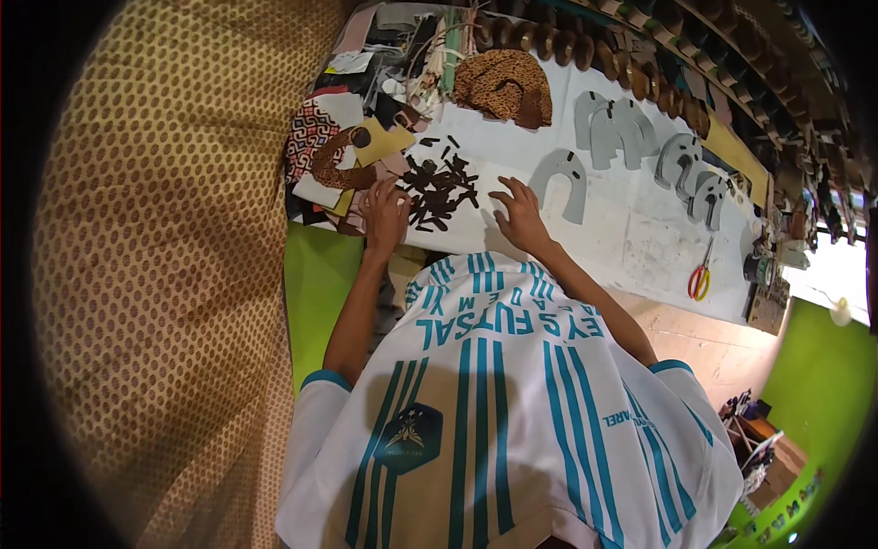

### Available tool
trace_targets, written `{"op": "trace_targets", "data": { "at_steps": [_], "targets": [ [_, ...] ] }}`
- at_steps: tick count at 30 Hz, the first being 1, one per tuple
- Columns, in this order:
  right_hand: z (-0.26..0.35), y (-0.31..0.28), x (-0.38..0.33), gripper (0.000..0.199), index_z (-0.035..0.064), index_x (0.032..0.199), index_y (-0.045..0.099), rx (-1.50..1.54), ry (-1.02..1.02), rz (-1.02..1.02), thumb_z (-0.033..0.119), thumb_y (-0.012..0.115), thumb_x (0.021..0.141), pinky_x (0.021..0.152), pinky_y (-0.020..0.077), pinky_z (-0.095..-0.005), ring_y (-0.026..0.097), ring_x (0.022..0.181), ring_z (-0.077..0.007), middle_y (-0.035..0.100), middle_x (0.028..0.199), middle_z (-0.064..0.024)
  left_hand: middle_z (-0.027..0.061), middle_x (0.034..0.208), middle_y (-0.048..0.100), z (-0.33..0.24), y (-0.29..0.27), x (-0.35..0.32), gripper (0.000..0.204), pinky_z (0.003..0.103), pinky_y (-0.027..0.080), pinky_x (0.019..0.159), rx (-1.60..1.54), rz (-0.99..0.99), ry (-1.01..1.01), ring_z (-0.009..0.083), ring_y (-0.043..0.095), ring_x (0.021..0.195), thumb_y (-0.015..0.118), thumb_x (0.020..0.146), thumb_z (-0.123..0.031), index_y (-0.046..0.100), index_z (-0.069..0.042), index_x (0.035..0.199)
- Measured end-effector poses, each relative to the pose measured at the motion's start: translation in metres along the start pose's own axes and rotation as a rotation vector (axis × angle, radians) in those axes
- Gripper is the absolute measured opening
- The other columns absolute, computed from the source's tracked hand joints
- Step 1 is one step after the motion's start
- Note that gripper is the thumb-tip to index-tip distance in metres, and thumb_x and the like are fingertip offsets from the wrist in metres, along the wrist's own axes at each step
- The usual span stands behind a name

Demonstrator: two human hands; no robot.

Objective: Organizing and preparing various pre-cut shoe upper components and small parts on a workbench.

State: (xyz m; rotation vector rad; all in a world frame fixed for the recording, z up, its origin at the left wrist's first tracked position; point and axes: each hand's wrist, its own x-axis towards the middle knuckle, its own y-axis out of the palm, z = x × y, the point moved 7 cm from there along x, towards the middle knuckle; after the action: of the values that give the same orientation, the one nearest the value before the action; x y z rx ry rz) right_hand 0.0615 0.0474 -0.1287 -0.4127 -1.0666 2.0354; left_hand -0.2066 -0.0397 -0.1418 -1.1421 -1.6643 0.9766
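Observation:
A loose heap of small dark brown strips (441, 190) lies on the white-covered table. My left hand (386, 214) rests at the heap's left edge, beside scraps of fabric, its fingers bent but apart and no object visible in them. To the right of the heap, my right hand (520, 214) has its fingers spread and holds nothing. Just beyond that hand is a grey U-shaped piece (560, 183) with small dark marks. A leopard-print curved piece (331, 165) lies over the scraps on the left, against a yellow piece (388, 139).
More grey U-shaped pieces (615, 128) lie at the right. A stack of leopard-print pieces (505, 82) sits at the back, near a row of brown rounded shoe forms (585, 53). Scissors (700, 282) with red and yellow handles lie near the right front edge. A patterned curtain (174, 256) hangs left.

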Motion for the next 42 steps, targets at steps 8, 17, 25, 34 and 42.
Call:
{"op": "trace_targets", "data": {
  "at_steps": [8, 17, 25, 34, 42],
  "targets": [
    [0.047, -0.064, 0.023, 0.018, 0.0069, 0.105, 0.073, 0.253, -0.054, -0.092, 0.018, 0.072, 0.091, 0.112, 0.0366, -0.0471, 0.048, 0.133, -0.0359, 0.055, 0.141, -0.0137, 0.0029, 0.14, 0.056, -0.131, -0.068, 0.052, 0.011, 0.05, 0.024, 0.111, -0.241, 0.098, 0.312, 0.0277, 0.043, 0.136, 0.07, 0.093, -0.023, 0.069, -0.013, 0.097],
    [0.031, -0.097, 0.001, 0.013, 0.007, 0.098, 0.073, 0.289, -0.016, -0.185, 0.018, 0.072, 0.091, 0.111, 0.0374, -0.0454, 0.048, 0.132, -0.0341, 0.057, 0.14, -0.011, 0.0021, 0.143, 0.055, -0.172, -0.067, 0.066, 0.013, 0.049, 0.022, 0.112, -0.372, 0.106, 0.329, 0.0264, 0.042, 0.137, 0.071, 0.092, -0.027, 0.072, -0.016, 0.099],
    [0.009, -0.109, -0.012, 0.013, 0.0064, 0.096, 0.075, 0.454, 0.181, -0.177, 0.018, 0.07, 0.092, 0.111, 0.0392, -0.0445, 0.047, 0.132, -0.0343, 0.058, 0.138, -0.0106, 0.0004, 0.142, 0.056, -0.187, -0.056, 0.073, 0.013, 0.047, 0.023, 0.114, -0.458, 0.115, 0.31, 0.0263, 0.043, 0.136, 0.075, 0.089, -0.027, 0.076, -0.017, 0.098],
    [-0.004, -0.109, -0.012, 0.017, 0.0063, 0.097, 0.074, 0.484, 0.227, -0.173, 0.022, 0.069, 0.094, 0.11, 0.0407, -0.0442, 0.048, 0.133, -0.0335, 0.058, 0.138, -0.0101, -0.0004, 0.141, 0.057, -0.2, -0.05, 0.082, 0.012, 0.048, 0.023, 0.114, -0.493, 0.16, 0.323, 0.0258, 0.045, 0.135, 0.076, 0.088, -0.026, 0.074, -0.016, 0.095],
    [0.001, -0.126, -0.007, 0.019, 0.0064, 0.096, 0.075, 0.472, 0.184, -0.214, 0.025, 0.069, 0.095, 0.11, 0.0411, -0.0438, 0.049, 0.133, -0.033, 0.058, 0.138, -0.009, -0.0006, 0.141, 0.058, -0.209, -0.046, 0.096, 0.012, 0.05, 0.022, 0.114, -0.481, 0.166, 0.345, 0.026, 0.045, 0.135, 0.077, 0.086, -0.026, 0.075, -0.016, 0.092]
  ]
}}
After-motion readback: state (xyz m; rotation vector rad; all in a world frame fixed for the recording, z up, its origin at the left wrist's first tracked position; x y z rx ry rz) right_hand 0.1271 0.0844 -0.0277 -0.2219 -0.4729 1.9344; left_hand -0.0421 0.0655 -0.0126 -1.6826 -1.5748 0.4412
